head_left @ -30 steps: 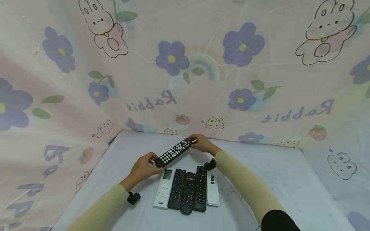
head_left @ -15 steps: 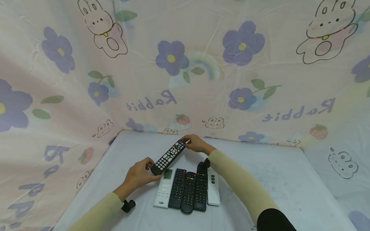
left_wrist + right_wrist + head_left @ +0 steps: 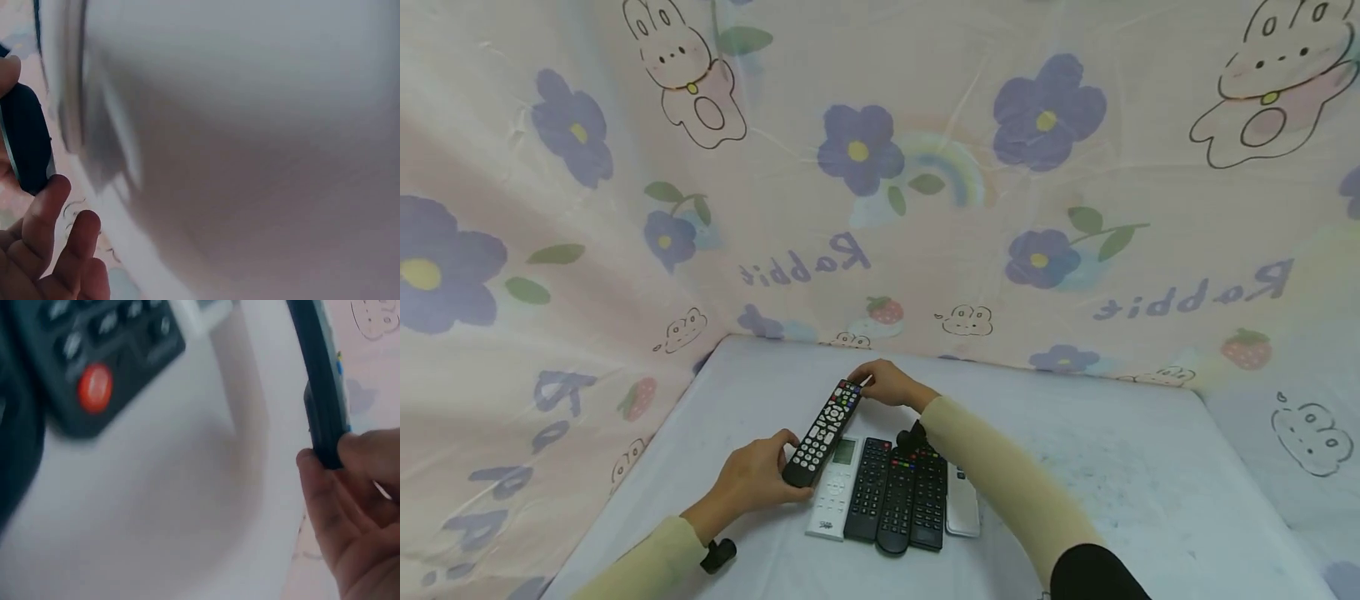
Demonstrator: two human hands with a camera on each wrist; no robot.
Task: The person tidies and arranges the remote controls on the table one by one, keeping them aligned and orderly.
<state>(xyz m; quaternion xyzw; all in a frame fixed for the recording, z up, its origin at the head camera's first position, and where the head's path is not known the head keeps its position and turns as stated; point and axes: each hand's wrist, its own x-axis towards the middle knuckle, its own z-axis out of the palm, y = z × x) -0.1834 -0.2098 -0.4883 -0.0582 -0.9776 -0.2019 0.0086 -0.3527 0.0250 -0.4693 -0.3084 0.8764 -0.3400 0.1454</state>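
A black remote control (image 3: 823, 433) with white buttons is held tilted above the table between both hands. My left hand (image 3: 752, 479) grips its near end between thumb and fingers, and that dark end (image 3: 28, 137) shows in the left wrist view. At its far end, my right hand (image 3: 887, 385) pinches the remote by the tip; the right wrist view shows the remote's thin side (image 3: 322, 381) between thumb and fingertips. The held remote overlaps the upper left of a white remote with a small screen (image 3: 833, 500), which lies first in a row.
Beside the white remote lie several more: a black one (image 3: 868, 492), a round-ended black one (image 3: 897, 508), another black one (image 3: 930, 504) and a smaller white one (image 3: 962, 507). The white tabletop (image 3: 1120, 483) meets a printed curtain (image 3: 925, 250) behind and at the sides.
Both hands have brought the black remote left and nearer, and it has turned steeper, its near end now beside the white remote. The head view has shifted slightly.
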